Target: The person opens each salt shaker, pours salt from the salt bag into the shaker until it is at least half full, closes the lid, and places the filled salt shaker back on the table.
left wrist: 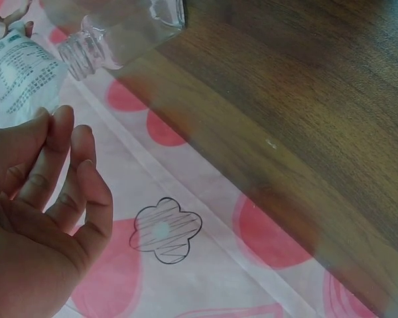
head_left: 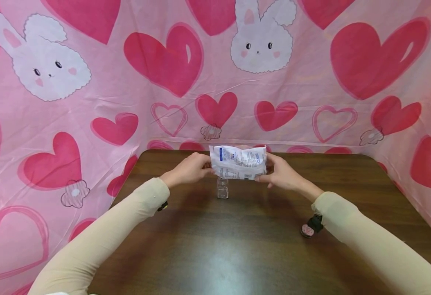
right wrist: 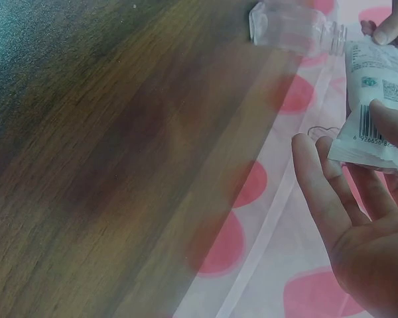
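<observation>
Both hands hold a white packet [head_left: 239,162] between them, over a clear bottle [head_left: 222,190] that stands upright on the desk [head_left: 215,246]. The head view shows the packet's blue-printed face and its broad sides running from hand to hand, but its lower edge covers the bottle's top. The wrist views show that top: a ridged, threaded neck, right by the packet's edge; whether the two touch, I cannot tell. The right wrist view alone makes the barcode [right wrist: 369,124] and a square code plain.

The left hand [head_left: 189,167] has a narrow grip: in its wrist view, thumb and forefinger come together on the packet's end, while the other fingers bend loosely beside them. The right hand [head_left: 283,174] grips wider, its thumb laid on the printed face and fingers behind the other end; its own wrist view shows two fingers reaching out past the packet's edge. Behind the desk hangs a pink cloth [head_left: 215,82] with hearts and rabbits. Pale sleeves [head_left: 116,225] cover both arms.
</observation>
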Motion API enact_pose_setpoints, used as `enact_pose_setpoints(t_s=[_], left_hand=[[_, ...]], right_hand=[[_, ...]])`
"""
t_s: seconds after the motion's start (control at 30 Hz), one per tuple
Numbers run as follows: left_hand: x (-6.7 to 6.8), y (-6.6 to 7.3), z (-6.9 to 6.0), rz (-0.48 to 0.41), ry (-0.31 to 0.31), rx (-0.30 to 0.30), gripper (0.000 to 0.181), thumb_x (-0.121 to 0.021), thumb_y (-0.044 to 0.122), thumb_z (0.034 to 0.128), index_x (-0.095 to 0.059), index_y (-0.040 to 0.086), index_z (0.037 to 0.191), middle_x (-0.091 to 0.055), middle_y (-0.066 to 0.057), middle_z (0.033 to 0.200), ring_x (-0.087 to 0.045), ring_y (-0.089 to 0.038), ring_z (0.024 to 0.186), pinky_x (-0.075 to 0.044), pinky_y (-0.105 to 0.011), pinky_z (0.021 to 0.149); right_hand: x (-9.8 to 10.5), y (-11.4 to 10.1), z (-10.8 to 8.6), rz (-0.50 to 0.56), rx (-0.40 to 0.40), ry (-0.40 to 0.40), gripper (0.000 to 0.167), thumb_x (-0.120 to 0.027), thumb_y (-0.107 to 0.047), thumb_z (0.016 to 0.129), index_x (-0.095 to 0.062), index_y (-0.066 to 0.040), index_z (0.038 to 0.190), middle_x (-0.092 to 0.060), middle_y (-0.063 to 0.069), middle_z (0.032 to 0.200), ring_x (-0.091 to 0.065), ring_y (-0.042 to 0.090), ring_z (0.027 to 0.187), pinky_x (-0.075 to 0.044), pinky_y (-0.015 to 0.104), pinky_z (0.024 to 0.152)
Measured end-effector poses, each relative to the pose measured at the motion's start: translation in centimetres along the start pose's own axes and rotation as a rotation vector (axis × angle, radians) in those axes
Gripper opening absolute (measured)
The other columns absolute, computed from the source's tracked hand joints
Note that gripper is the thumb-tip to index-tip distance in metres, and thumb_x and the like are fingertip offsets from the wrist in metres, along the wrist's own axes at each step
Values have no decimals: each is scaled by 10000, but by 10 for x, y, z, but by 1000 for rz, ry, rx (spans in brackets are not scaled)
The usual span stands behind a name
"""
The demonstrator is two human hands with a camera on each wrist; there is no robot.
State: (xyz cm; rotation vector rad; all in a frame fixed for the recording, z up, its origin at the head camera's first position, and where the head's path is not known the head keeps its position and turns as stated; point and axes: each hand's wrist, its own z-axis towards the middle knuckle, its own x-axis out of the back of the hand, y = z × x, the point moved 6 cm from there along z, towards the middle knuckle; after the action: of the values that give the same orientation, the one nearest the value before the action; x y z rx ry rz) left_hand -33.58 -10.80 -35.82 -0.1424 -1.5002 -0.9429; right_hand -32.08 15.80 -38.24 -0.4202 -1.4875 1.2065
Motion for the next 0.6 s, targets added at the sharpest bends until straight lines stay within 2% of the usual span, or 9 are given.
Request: enact_pose_setpoints(t_s=[0.3,0.53,0.6], left_hand=[[0,0,-1,-1,-2,1,154,-766,98,978,-773,28,1116,-767,-85,955,-600,-137,749,-526,-338,720],[1,-1,-1,-19,2,5,161,-768,91,976,-772,34,1127,-767,-91,980,-610,-146,765,-536,-351,733],[2,-1,-2,-12,5,2,158,-771,90,972,-773,35,1120,-765,-84,967,-603,-138,758,-533,-349,729]], right_hand=[[-1,0,1,4,1,-2,617,-852,-20,869,-532,12,1396,-713,193,1108,-684,309,919,-593,574,611],[0,-1,2,2,5,1,634,-859,-24,863,-531,6,1405,-714,187,1107,-684,311,925,-603,476,576],[-1,-1,2,6,6,-1,628,-859,-20,862,-534,8,1399,-717,191,1104,-689,311,917,-602,482,577]])
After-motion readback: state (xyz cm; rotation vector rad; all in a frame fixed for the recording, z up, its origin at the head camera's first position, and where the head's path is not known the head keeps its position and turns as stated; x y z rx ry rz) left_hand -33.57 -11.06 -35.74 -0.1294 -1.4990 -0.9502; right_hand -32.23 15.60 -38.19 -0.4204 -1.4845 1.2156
